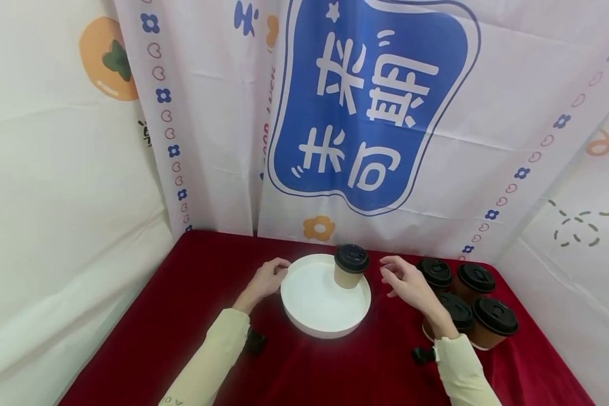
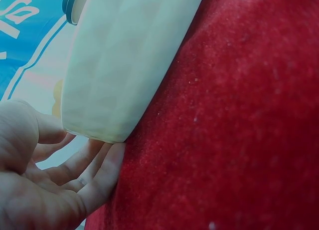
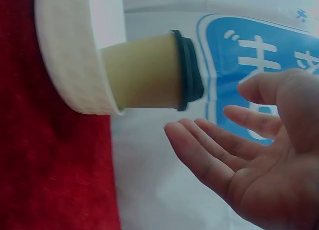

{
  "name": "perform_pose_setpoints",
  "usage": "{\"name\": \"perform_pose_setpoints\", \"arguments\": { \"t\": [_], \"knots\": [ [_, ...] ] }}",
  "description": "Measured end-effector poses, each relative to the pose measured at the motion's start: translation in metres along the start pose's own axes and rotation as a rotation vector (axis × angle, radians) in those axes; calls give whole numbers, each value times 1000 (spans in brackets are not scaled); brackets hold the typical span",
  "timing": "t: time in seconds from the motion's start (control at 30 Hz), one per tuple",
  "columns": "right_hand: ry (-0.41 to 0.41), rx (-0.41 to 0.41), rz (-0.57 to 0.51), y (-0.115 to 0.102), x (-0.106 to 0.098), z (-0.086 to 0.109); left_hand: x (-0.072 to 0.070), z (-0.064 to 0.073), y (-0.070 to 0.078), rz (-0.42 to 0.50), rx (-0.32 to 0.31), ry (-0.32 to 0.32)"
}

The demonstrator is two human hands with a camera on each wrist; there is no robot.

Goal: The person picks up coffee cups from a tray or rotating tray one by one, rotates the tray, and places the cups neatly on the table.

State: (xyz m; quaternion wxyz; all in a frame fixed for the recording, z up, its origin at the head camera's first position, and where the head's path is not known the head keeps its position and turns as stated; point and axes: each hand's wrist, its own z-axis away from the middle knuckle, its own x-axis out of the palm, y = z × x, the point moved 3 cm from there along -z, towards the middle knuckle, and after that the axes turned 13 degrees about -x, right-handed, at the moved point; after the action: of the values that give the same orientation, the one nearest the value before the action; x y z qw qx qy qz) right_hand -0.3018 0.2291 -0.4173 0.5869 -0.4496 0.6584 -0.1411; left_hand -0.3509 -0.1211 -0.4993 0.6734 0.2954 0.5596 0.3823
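A round white tray (image 1: 320,310) with a raised, faceted wall (image 2: 124,65) rests on the red cloth. A tan paper cup with a black lid (image 1: 352,265) stands upright inside it, by the right side of its rim. My left hand (image 1: 270,277) grips the tray's left edge, thumb at the rim and fingers (image 2: 102,175) against the outer wall. My right hand (image 1: 408,282) hovers to the right of the cup, its fingers (image 3: 204,150) loosely bent and apart, holding nothing. In the right wrist view, a gap separates the fingertips from the cup (image 3: 144,73).
Several lidded brown cups (image 1: 492,321) stand grouped at the right, beside and partly behind my right forearm. A printed white curtain (image 1: 223,169) hangs behind the red-covered table (image 1: 147,338), with white fabric on both sides.
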Motion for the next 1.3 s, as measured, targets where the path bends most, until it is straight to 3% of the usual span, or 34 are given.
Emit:
{"name": "perform_pose_setpoints", "arguments": {
  "t": [0.53,1.03,1.3],
  "knots": [
    [32,133,-55,35,32,-6,0,0,-1,15,2,-18],
    [-3,190,-100,53,58,-9,1,-3,-2,14,0,-13],
    [11,197,-160,56,62,-10,2,-4,-1,5,-3,-13]
  ]
}}
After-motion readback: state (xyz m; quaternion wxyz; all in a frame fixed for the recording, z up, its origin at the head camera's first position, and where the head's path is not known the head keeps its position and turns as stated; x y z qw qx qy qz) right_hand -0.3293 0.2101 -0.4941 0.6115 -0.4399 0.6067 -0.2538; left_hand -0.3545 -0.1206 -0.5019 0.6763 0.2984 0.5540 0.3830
